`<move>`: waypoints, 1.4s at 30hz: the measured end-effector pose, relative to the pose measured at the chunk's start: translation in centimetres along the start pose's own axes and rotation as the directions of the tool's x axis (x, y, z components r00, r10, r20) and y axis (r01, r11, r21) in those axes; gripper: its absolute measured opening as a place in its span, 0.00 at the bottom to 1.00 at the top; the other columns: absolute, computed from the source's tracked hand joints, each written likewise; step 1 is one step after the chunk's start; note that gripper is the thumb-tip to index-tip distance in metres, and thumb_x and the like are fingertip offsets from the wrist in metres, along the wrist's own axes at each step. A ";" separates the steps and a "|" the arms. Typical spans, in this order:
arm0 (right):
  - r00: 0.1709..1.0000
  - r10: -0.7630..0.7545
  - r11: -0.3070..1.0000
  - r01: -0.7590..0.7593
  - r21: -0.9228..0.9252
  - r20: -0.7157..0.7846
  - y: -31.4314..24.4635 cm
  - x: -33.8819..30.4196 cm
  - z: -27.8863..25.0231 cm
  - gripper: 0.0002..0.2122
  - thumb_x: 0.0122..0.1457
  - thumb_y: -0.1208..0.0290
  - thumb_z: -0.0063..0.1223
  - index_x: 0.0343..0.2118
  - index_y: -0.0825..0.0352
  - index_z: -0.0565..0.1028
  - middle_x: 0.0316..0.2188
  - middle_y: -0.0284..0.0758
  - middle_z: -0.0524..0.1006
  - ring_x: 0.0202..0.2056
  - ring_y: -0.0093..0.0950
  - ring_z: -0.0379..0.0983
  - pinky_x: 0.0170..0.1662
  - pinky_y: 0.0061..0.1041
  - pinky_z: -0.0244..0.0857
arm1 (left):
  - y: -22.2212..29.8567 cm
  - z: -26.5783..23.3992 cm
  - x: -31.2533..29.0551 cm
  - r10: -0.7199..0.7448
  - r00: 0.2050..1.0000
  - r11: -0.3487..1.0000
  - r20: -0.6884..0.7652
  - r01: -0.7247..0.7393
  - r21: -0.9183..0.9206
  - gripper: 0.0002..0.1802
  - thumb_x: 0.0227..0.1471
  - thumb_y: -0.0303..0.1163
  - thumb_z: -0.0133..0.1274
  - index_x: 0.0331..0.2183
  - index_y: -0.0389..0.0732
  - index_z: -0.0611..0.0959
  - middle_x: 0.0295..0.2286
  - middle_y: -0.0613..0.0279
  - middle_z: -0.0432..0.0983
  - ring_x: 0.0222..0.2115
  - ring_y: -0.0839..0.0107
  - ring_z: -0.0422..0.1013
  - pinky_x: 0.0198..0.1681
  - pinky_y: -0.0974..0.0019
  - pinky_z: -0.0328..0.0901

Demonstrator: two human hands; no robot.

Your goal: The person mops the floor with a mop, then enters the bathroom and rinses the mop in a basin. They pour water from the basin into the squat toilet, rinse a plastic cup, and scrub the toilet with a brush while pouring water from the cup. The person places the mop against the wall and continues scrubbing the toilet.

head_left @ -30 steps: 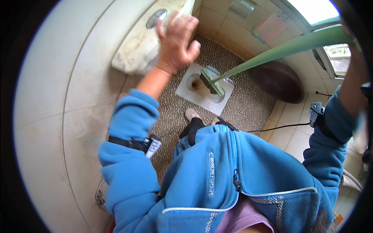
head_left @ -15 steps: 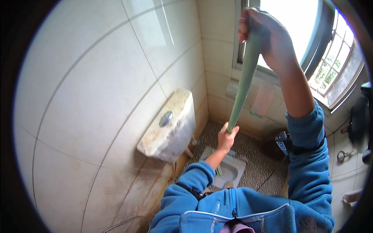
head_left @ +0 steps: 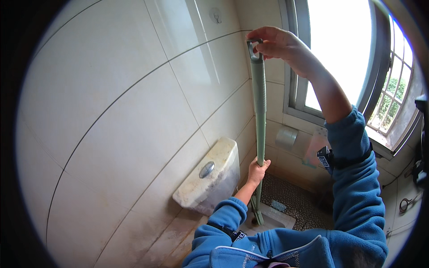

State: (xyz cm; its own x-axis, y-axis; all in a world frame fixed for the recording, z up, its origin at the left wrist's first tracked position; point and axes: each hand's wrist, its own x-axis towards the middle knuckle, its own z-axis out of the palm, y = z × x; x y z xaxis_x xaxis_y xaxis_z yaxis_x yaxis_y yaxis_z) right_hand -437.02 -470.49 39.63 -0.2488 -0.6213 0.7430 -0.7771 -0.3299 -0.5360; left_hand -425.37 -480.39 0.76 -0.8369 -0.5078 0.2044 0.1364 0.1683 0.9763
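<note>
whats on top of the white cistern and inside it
A silver oval button sits on the stained top of the white cistern. The inside is covered by that top and cannot be seen.

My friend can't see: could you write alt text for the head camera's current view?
A person's right grip holds the grey end loop of a long pale-green pole, the left grip lower on its shaft. Left of it is a stained white box-shaped cistern; right, a bright grey-framed window.

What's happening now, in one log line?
left hand: around green brush pole | right hand: on pole's grey top loop | white toilet cistern: left of pole
</note>
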 end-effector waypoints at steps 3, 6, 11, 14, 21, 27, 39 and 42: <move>0.991 0.107 0.992 -0.112 -0.061 -0.086 0.7 2.0 0.2 0.25 0.49 0.56 0.57 0.46 0.68 0.67 0.37 0.40 0.74 0.36 0.29 0.74 0.41 0.27 0.68 | 0.2 -0.1 2.4 0.006 1.000 1.000 0.001 -0.006 -0.005 0.15 0.45 0.36 0.58 0.21 0.39 0.70 0.16 0.67 0.65 0.19 0.75 0.62 0.26 0.69 0.61; 0.965 0.215 0.964 -0.234 -0.125 -0.152 2.4 3.8 0.6 0.28 0.49 0.57 0.57 0.48 0.70 0.63 0.34 0.43 0.74 0.32 0.29 0.74 0.35 0.24 0.69 | 0.7 0.5 5.7 0.023 0.996 0.999 -0.085 -0.019 0.042 0.16 0.45 0.39 0.58 0.23 0.38 0.71 0.16 0.63 0.66 0.18 0.70 0.63 0.26 0.66 0.62; 0.918 0.262 0.905 -0.340 -0.253 -0.298 8.7 5.9 4.4 0.30 0.51 0.51 0.52 0.47 0.71 0.60 0.33 0.47 0.72 0.31 0.35 0.72 0.34 0.33 0.66 | 3.3 1.6 13.3 0.133 0.918 0.971 -0.374 -0.044 0.236 0.19 0.45 0.42 0.57 0.24 0.37 0.71 0.18 0.57 0.69 0.20 0.63 0.66 0.27 0.62 0.63; 0.841 0.211 0.959 -0.277 -0.061 -0.498 13.3 8.3 6.6 0.22 0.55 0.51 0.45 0.39 0.69 0.63 0.31 0.47 0.72 0.31 0.42 0.71 0.36 0.37 0.63 | 4.0 3.3 17.2 0.171 0.871 0.950 -0.460 -0.022 0.310 0.20 0.47 0.41 0.55 0.28 0.34 0.69 0.22 0.50 0.71 0.24 0.54 0.68 0.32 0.58 0.63; 0.862 0.336 0.925 -0.227 0.303 -0.380 21.4 15.1 6.2 0.26 0.56 0.44 0.38 0.27 0.70 0.64 0.15 0.38 0.68 0.17 0.33 0.69 0.21 0.32 0.63 | 3.2 4.2 25.7 0.203 0.792 0.913 -0.576 0.060 0.404 0.19 0.51 0.33 0.47 0.38 0.29 0.62 0.28 0.40 0.70 0.31 0.46 0.69 0.36 0.53 0.63; 0.904 0.324 0.885 -0.187 0.426 -0.278 25.0 17.3 8.1 0.28 0.55 0.42 0.36 0.26 0.71 0.66 0.10 0.32 0.64 0.08 0.23 0.62 0.11 0.24 0.58 | 2.4 2.8 30.3 0.141 0.792 0.874 -0.595 0.183 0.451 0.16 0.52 0.30 0.46 0.37 0.29 0.62 0.31 0.37 0.69 0.33 0.44 0.69 0.37 0.51 0.64; 0.897 0.289 0.947 -0.215 0.240 -0.336 28.8 18.6 9.3 0.30 0.55 0.40 0.33 0.25 0.71 0.67 0.13 0.39 0.68 0.16 0.33 0.68 0.25 0.32 0.62 | -1.0 2.1 34.0 0.226 0.812 0.848 -0.538 0.108 0.518 0.18 0.52 0.30 0.46 0.39 0.27 0.62 0.31 0.35 0.69 0.31 0.43 0.69 0.34 0.52 0.65; 0.898 0.334 0.921 -0.248 0.300 -0.285 28.6 18.3 8.8 0.30 0.55 0.40 0.33 0.25 0.70 0.68 0.15 0.40 0.69 0.20 0.34 0.69 0.28 0.34 0.61 | -0.5 2.4 34.0 0.082 0.829 0.870 -0.553 0.211 0.445 0.18 0.51 0.30 0.47 0.39 0.28 0.62 0.32 0.35 0.69 0.31 0.42 0.68 0.34 0.50 0.64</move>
State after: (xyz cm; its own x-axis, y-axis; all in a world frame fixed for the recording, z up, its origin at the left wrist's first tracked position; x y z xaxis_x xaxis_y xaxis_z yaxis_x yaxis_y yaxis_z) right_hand -458.68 -497.56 34.38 -0.6484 -0.4655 0.6024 -0.4805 -0.3635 -0.7981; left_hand -455.14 -495.70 7.04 -0.3898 -0.8743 0.2891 -0.2934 0.4155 0.8610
